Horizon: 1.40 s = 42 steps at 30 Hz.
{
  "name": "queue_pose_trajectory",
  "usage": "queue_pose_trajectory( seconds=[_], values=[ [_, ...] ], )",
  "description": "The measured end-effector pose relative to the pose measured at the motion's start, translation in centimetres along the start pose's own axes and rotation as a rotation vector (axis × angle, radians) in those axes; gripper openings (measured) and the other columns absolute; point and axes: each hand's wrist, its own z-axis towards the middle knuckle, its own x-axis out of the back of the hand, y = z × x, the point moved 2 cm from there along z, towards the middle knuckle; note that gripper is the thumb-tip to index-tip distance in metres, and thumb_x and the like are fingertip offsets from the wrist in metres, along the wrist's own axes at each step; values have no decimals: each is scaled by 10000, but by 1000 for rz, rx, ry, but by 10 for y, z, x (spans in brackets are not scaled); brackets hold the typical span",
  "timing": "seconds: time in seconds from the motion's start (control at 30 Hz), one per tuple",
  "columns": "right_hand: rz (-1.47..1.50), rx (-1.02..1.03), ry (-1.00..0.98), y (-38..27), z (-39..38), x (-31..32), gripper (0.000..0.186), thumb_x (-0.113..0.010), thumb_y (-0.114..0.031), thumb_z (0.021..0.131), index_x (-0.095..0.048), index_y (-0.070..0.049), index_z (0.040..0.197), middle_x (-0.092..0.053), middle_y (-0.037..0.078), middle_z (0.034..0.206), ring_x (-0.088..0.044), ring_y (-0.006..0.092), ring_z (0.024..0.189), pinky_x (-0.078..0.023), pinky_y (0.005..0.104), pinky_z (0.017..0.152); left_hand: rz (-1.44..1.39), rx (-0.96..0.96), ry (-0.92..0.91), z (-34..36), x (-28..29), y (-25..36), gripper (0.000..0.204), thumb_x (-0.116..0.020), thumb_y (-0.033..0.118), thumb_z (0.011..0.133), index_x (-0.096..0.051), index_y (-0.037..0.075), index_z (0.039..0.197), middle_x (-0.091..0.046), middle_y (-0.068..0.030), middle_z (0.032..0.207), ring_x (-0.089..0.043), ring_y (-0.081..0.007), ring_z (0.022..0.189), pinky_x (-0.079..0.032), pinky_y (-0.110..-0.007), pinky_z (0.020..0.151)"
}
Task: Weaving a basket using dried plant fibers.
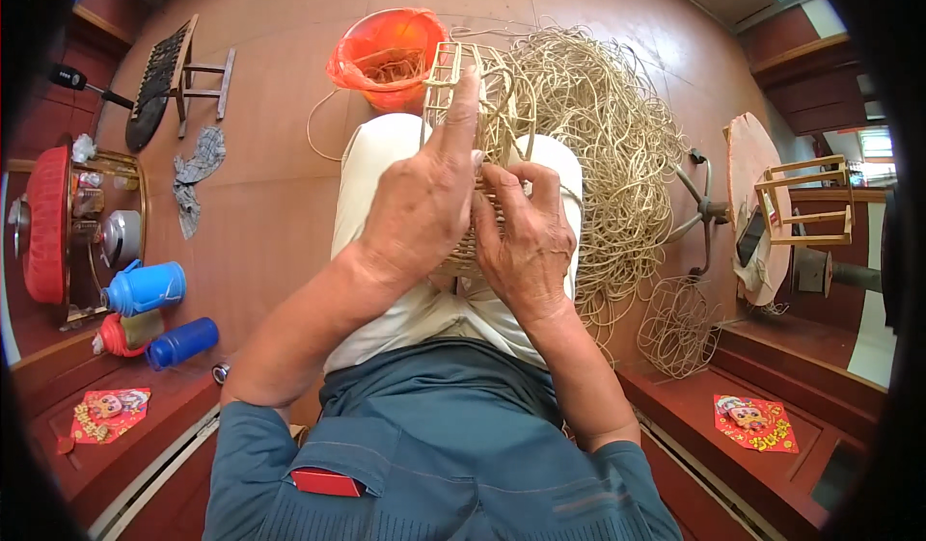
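Note:
A partly woven basket [500, 97] of pale, straw-coloured cord rests on my lap, its open frame of ribs at the far end and a denser weave nearer me. My left hand [420, 194] grips its left side, with the index finger stretched along the ribs and the other fingers mostly hidden. Close beside it, my right hand [526, 228] has bent fingers pinching a cord strand against the weave. Part of the basket is covered by both hands.
Right of my knees lies a big tangled heap of cord [608, 146], with a smaller coil [678, 324] nearer. An orange-red lined bucket [389, 93] stands ahead. Leftward are a wooden chair [174, 73], a grey cloth [200, 170] and flasks [149, 288]. A small wooden stool [808, 202] is right.

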Motion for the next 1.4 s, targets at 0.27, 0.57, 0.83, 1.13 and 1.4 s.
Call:
queue_pose_trajectory(
  seconds=[0.27, 0.57, 0.83, 1.13, 1.4],
  values=[
    [-7, 8, 18, 0, -1, -2, 312, -789, -140, 934, -757, -119, 1244, -643, 95, 1151, -698, 310, 989, -566, 426, 820, -52, 155, -121, 8, -20, -9, 820, -596, 11, 1036, -171, 9, 1737, -641, -340, 1433, -707, -495, 1182, -585, -545, 947],
    [40, 30, 105, 0, -3, -7, 338, -783, -115, 929, -757, -116, 1266, -651, 93, 1172, -696, 304, 985, -564, 428, 815, -11, 152, 107, -20, 0, -10, 628, -649, 10, 989, -486, 69, 1592, -710, -160, 980, -703, -323, 772, -572, -452, 752],
    [7, 236, 43, -3, -1, -20, 439, -748, -89, 910, -751, -119, 1348, -650, 81, 1264, -678, 265, 981, -529, 405, 841, 195, 303, 144, -28, 60, -58, 253, -635, 33, 988, -695, 72, 1231, -756, -174, 969, -745, -323, 843, -570, -452, 739],
    [-61, 338, 12, -10, 1, -24, 464, -724, -108, 924, -714, -117, 1387, -620, 96, 1273, -626, 278, 932, -514, 397, 826, 56, 276, 303, 42, 101, -61, 208, -660, 190, 1079, -774, 19, 1111, -782, -134, 880, -742, -226, 730, -584, -369, 713],
    [-1, 218, -76, -19, 8, -20, 384, -814, -176, 948, -764, -134, 1326, -640, 106, 1108, -656, 303, 988, -533, 429, 861, -462, 280, 52, 76, 72, -25, 249, -683, 203, 1095, -791, -15, 1148, -767, -44, 869, -704, -87, 729, -590, -258, 680]
  ],
)
